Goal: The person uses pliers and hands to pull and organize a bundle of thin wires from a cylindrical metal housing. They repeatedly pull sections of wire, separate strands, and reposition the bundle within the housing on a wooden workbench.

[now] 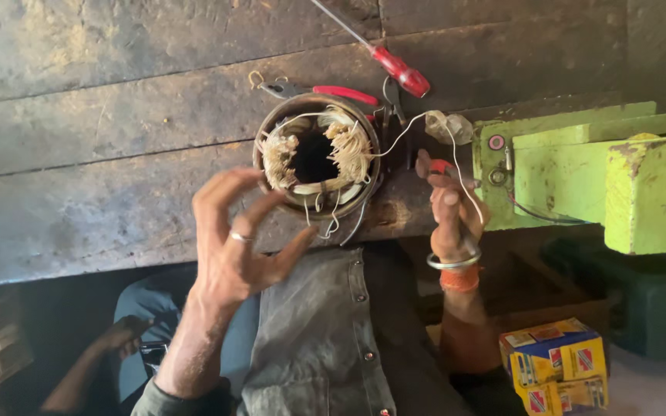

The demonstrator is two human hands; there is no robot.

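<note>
Left hand (237, 246) spread open just below the stator (316, 156) at the bench (102, 154) edge; right hand (450, 212) grips a red-handled tool (441, 166) beside the green vise (580, 169).

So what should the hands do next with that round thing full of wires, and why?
Probably steady the motor winding with the left hand, which hovers open in front of it. The right hand holds a white thread running to the coils, and pulling it could shift the ring on the wooden bench.

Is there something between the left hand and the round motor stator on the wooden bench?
Nothing visible. The left hand hovers open just below the stator, with only bare bench between them.
</note>
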